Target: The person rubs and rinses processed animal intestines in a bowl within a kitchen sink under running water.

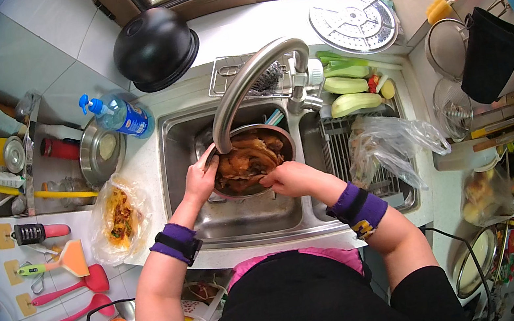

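Observation:
A round metal bowl [286, 142] of brown cooked-looking meat [249, 159] is in the left basin of a steel double sink [248, 235]. My left hand [202, 178] grips the bowl's left rim, thumb up near the faucet mouth. My right hand [287, 178] is at the bowl's lower right with its fingers bent together against the edge of the meat; whether it pinches the meat or the rim is not clear. The curved steel faucet [250, 81] arches over the bowl, its mouth just above the meat. No water stream can be made out.
A crumpled plastic bag [379, 147] lies on the rack [335, 149] over the right basin. Pale green gourds [355, 103] sit behind it. A black bowl [155, 48], a perforated steamer plate [353, 19], a blue soap pump bottle [123, 118] and a bag of food scraps [120, 215] surround the sink.

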`<state>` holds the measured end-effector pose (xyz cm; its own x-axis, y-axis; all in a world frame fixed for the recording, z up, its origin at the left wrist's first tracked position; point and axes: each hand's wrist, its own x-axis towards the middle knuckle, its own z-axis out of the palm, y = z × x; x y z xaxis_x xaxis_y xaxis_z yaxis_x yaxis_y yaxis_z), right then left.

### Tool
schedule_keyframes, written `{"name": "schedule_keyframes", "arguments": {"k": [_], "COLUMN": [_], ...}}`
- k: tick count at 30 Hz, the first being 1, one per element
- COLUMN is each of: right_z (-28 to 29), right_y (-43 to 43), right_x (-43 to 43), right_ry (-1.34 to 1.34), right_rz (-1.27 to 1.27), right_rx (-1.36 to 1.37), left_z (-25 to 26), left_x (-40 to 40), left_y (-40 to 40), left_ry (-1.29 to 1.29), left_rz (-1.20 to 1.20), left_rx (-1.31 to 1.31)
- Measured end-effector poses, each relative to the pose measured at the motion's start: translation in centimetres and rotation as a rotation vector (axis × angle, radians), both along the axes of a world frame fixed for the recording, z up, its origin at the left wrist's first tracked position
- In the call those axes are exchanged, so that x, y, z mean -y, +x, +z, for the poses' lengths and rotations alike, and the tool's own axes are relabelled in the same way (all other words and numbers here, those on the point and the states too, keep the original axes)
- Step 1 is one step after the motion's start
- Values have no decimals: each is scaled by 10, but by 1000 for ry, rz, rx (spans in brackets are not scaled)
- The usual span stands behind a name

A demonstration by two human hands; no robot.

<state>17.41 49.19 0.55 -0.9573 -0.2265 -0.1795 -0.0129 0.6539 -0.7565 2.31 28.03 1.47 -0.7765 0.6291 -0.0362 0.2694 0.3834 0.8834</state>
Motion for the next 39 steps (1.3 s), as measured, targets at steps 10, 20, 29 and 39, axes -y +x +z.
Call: {"name": "schedule_keyframes", "arguments": {"k": [10, 20, 29, 39], "right_z": [4, 0, 11, 3], "right_y": [28, 14, 21, 19], "right_x": [-9, 3, -7, -5], "right_ry": [25, -10, 84, 12], "right_rz": [-48, -79, -86, -110], "right_rx": [-10, -76, -68, -64], "left_z": [-12, 10, 0, -56], "left_x": [-14, -4, -13, 14], "left_y": [12, 1, 9, 17], "left_ry": [-10, 34, 104, 107], "left_rz": [-79, -67, -17, 257], "left_rx": [-86, -86, -21, 390]}}
